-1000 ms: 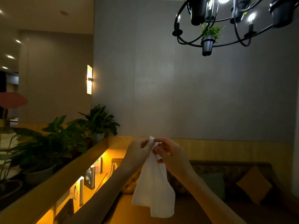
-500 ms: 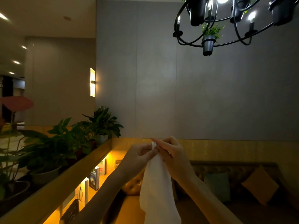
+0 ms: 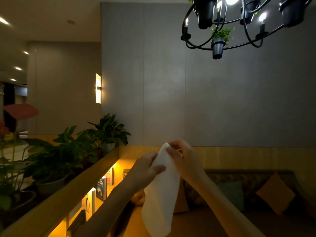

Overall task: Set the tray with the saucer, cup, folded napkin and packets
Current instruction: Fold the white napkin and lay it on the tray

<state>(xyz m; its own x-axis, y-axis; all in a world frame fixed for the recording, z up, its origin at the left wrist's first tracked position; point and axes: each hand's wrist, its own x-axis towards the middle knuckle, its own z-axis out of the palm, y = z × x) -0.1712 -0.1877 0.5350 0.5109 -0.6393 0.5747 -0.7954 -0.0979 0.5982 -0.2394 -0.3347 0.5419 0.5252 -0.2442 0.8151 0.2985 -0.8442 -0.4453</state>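
Napkin step in hand. One white soft cloth napkin (image 3: pixel 162 190) held up in the air at chest height, hanging down as a long narrow drape, lower end loose and rounded. Not yet a flat fold, as far as can be judged; looks doubled lengthwise, layers cannot be counted.

Left hand (image 3: pixel 145 170): grip clenched on the napkin's left edge a little below the top, thumb across the front of the cloth. Right hand (image 3: pixel 185 159): grip pinching the top corner, fingers curled around it. Both hands grasp the same napkin, close together, nearly touching.

Tray, saucer, cup, packets: none in view. Camera points well up, toward the wall. So no telling what is already laid on the tray. Judgement: the task sits at the folding stage; finishing the fold and placing the napkin remain at least, the rest unknown.

Counts, as seen:
- napkins: one
- hands: two, bare forearms
- black metal ring chandelier with small hanging plant pots (image 3: pixel 239 26): one, upper right, lit
- green leafy potted plants on the wooden ledge (image 3: pixel 82 151): several; three or so clumps, pots partly hidden
- cushions on the dark sofa: one orange square cushion (image 3: pixel 275 194), one dull green cushion (image 3: pixel 230 194)
- lit wall lamp (image 3: pixel 98 88): one

No desk surface visible.
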